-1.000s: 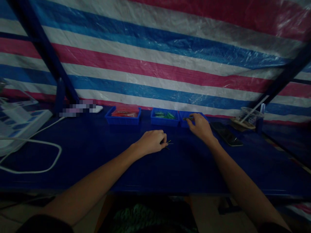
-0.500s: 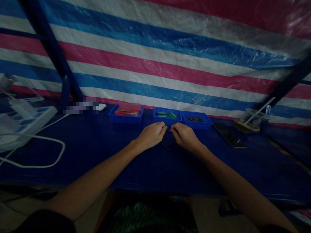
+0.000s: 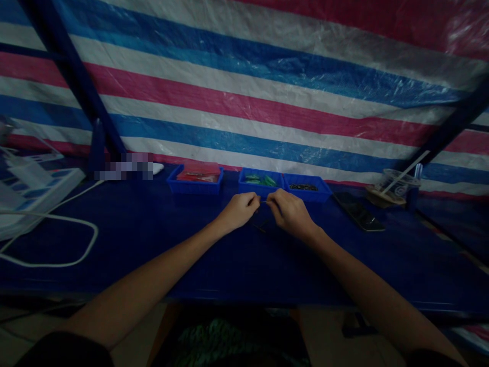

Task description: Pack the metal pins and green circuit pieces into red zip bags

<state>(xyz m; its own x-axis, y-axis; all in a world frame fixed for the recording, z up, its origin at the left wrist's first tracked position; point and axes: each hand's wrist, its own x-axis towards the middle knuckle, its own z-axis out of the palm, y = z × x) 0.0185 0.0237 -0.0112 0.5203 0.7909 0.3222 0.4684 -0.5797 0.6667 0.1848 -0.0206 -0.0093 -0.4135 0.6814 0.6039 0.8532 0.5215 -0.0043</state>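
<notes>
My left hand [image 3: 239,210] and my right hand [image 3: 291,214] meet above the dark blue table [image 3: 153,244], fingertips pinched on a thin dark pin [image 3: 263,202] held between them. A few more dark pins [image 3: 262,227] lie on the table just below the hands. Behind the hands stand three blue trays: one with red pieces [image 3: 195,178], one with green pieces [image 3: 261,182], and one with small dark pins [image 3: 305,187]. The scene is dim, so the small parts are hard to make out.
A black phone [image 3: 358,210] lies to the right, with a clear plastic cup and straw [image 3: 397,186] beyond it. A white power strip [image 3: 30,196] and white cable [image 3: 57,239] sit at the left. A striped tarp [image 3: 267,86] hangs behind the table.
My right hand came back from the dark-pin tray and joined my left hand, which lifted off the table. Both now pinch a thin pin between them.
</notes>
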